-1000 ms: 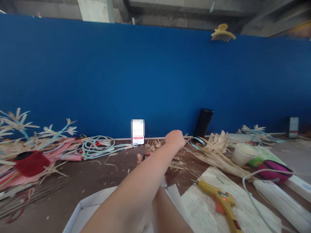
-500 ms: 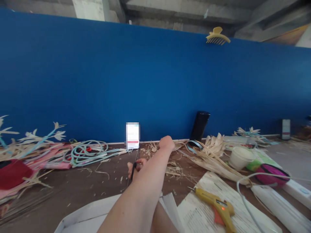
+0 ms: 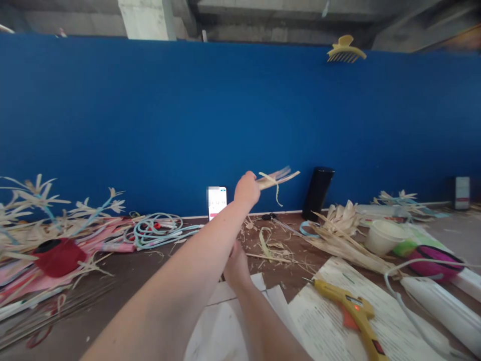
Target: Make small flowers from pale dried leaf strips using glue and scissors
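My left hand (image 3: 248,191) is raised in front of the blue partition, closed around a small bundle of dried husk strips (image 3: 276,179). The strips stick out to the right, and one thin curl hangs down. Lower and nearer to me is my right hand (image 3: 237,263), partly covered by my left forearm. Its fingers look curled, and the black-handled scissors it gripped a moment ago are hidden. Husk scraps (image 3: 276,245) litter the brown table to the right of that hand. White sheets (image 3: 221,321) lie beneath my forearms.
A yellow glue gun (image 3: 349,306) with a lit orange light rests on printed paper (image 3: 308,321). Right of centre are a husk bundle (image 3: 341,228), a white cup (image 3: 385,236) and a black cylinder (image 3: 318,193). A phone (image 3: 217,203), coiled cable (image 3: 160,230) and husk flowers (image 3: 93,210) line the partition.
My left hand has risen from the table with husk strips in it. My right hand has shifted rightward and closer, behind my left forearm. The view has turned slightly left.
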`<state>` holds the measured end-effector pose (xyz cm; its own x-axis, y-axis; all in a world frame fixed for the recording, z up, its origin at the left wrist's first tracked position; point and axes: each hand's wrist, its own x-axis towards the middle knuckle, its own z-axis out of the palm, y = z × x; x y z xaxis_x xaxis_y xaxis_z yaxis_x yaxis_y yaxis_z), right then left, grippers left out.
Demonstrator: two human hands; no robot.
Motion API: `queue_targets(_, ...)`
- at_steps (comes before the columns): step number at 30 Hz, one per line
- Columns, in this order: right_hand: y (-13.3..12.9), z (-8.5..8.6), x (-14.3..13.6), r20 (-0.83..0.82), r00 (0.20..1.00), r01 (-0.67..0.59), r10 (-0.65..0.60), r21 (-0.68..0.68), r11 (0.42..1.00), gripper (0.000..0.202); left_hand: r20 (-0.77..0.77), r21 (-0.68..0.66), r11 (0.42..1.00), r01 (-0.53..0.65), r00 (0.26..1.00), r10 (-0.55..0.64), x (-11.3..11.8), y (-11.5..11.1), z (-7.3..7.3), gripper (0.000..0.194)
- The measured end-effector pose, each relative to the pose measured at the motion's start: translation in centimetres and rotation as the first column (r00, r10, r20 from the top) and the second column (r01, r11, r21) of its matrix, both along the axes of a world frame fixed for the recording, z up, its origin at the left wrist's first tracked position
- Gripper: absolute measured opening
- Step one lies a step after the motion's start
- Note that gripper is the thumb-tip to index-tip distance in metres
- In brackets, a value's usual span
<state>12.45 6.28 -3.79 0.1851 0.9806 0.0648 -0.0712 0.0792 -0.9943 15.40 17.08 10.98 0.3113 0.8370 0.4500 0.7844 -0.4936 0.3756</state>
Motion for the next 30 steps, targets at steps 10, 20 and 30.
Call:
queue_targets(10, -0.5, 1.1, -0.1, -0.034, 0.999, -0.01, 0.01, -0.015, 1.0, 0.017, -0.256, 0.094, 0.985, 0.142, 0.96, -0.114, -2.5, -0.9, 0.8, 0.024)
queue_targets(20, 0.4, 0.0, -0.1, -0.176, 0.984, -0.002, -0.002, -0.028, 1.0, 0.03, 0.428, 0.122, 0.989, -0.089, 0.903, 0.028, -7.1, -3.9, -1.1, 0.025)
queue_targets(30, -0.3, 1.5, 1.3, -0.343, 0.939, 0.015, -0.02, -0.017, 1.0, 0.045, 0.832, -0.167, 0.954, -0.251, 0.483, 0.273, -15.0, -9.2, -10.7, 0.031)
